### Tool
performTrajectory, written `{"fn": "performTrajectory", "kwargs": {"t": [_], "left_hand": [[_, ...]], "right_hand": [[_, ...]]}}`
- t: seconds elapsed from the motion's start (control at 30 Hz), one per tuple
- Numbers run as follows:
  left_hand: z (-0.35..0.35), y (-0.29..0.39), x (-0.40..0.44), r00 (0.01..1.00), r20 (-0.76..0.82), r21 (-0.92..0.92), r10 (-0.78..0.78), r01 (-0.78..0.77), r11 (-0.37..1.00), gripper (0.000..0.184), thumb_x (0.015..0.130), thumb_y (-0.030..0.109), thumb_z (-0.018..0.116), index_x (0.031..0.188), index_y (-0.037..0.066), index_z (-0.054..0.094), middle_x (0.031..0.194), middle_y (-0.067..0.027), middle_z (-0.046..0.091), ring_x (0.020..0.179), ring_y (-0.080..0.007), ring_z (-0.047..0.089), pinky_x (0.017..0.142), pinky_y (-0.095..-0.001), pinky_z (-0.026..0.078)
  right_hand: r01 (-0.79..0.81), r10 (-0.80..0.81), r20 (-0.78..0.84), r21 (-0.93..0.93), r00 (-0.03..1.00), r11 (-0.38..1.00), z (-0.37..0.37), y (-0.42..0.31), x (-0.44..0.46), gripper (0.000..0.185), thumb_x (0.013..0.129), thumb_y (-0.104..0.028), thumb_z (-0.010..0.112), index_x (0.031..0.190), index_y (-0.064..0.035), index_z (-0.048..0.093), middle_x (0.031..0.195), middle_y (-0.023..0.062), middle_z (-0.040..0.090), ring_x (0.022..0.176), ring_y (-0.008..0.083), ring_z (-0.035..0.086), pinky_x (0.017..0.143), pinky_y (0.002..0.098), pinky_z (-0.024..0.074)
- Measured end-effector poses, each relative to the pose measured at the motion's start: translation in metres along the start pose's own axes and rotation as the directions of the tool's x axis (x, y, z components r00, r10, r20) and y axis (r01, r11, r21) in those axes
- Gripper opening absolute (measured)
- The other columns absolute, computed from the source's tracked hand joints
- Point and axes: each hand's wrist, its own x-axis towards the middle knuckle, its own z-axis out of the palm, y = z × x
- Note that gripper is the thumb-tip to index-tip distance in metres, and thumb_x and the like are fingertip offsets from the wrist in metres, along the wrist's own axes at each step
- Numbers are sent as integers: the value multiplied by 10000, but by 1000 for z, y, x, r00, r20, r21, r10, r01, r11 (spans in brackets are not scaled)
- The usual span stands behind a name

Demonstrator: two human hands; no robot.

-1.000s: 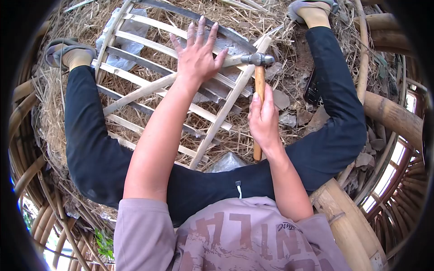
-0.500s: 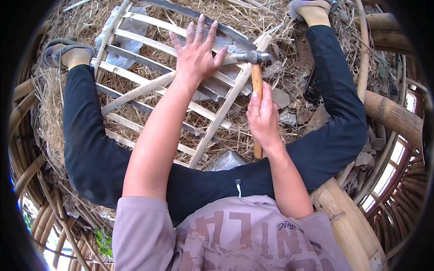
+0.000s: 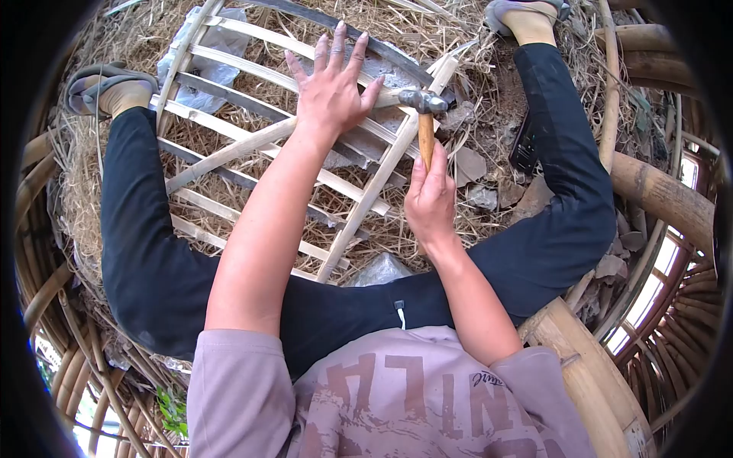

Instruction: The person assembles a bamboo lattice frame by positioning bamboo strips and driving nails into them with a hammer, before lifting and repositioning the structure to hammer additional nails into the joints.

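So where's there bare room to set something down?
Likeliest: the brown dirt strip between the pale slatted wooden frame and the black-trousered right leg, or the yellow straw beyond the frame's dark edge slat. Crowded: grey stones right of the metal-headed, wooden-handled hammer in the right hand.

On my head feed I see the left hand spread across the slatted frame; the right hand grips a hammer, its head near the frame's far right corner.

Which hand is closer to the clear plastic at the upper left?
Left: the left hand, spread over the slats, is right of the plastic; the right hand, gripping the hammer, is farther right.
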Motion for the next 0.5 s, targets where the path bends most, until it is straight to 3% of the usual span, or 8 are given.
{"fn": "performTrajectory", "kwargs": {"t": [0.17, 0.3, 0.33, 0.43, 0.5], "left_hand": [[-1, -1, 0, 1000, 3, -10, -5, 5, 1000, 753, 983, 624, 478, 1627, 279, 295, 1705, -101, 217, 1527, -367, 293, 1151, -791, 86], [1, -2, 2, 1000, -17, -11, -3, 3, 1000, 751, 981, 622, 481, 1623, 275, 305, 1701, -101, 231, 1523, -366, 301, 1147, -796, 83], [1, -1, 2, 1000, -19, -7, -4, 4, 1000, 751, 980, 622, 482, 1622, 274, 307, 1700, -101, 234, 1522, -366, 303, 1145, -797, 82], [4, -2, -1, 1000, -29, -18, 2, -3, 1000, 765, 974, 648, 446, 1622, 267, 309, 1692, -114, 252, 1521, -368, 302, 1136, -813, 65], [4, -2, 0, 1000, -25, -15, -3, 2, 1000, 765, 973, 650, 446, 1623, 270, 308, 1693, -111, 251, 1522, -368, 300, 1136, -813, 70]], "right_hand": [[129, -129, -132, -7, 983, 992, 9, 5, 0, 388, 1069, -106, 463, 1427, 31, 405, 788, 250, 667, 682, 423, 704, 560, 496, 517], [-3, 4, -89, 14, 996, 1000, 13, 5, -5, 404, 1070, -112, 461, 1439, 38, 398, 803, 262, 682, 694, 412, 719, 555, 488, 526], [82, -78, -172, 13, 982, 997, 15, 4, -3, 411, 1064, -106, 470, 1442, 39, 396, 801, 263, 683, 683, 412, 715, 555, 492, 522], [-27, 28, -38, 10, 999, 1000, 9, 0, -1, 347, 1074, -130, 463, 1387, 18, 458, 767, 200, 639, 607, 338, 650, 558, 466, 473], [40, -43, -106, -31, 993, 999, 14, 7, -3, 340, 1072, -122, 459, 1381, 20, 460, 770, 200, 644, 602, 359, 643, 559, 474, 469]]}}
